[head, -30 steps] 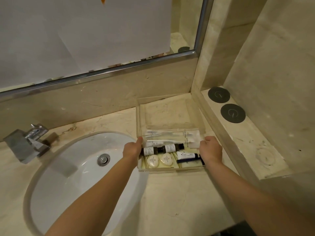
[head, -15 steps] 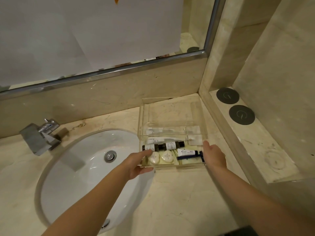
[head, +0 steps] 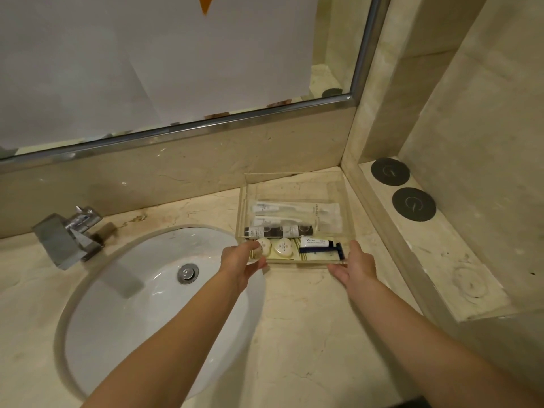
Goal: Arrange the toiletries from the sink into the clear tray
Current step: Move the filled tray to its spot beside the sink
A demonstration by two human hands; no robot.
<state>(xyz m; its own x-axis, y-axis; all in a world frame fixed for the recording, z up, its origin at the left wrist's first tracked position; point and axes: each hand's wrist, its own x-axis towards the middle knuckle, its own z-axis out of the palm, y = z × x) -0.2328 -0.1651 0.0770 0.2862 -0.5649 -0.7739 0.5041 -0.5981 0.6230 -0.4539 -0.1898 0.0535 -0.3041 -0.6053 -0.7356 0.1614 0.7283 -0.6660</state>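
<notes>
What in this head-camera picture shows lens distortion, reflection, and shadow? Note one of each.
Head view: wide-angle lens bends the mirror frame and wall edges outward; the mirror reflects pale sheets of paper, hiding the room; the faucet casts a grey shadow into the sink; the clear tray walls show faint sheen.

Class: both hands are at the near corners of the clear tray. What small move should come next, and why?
Probably draw both hands back. The sink basin looks bare, the toiletries already lie in the clear tray, and the left hand and right hand are open at its near corners.
</notes>
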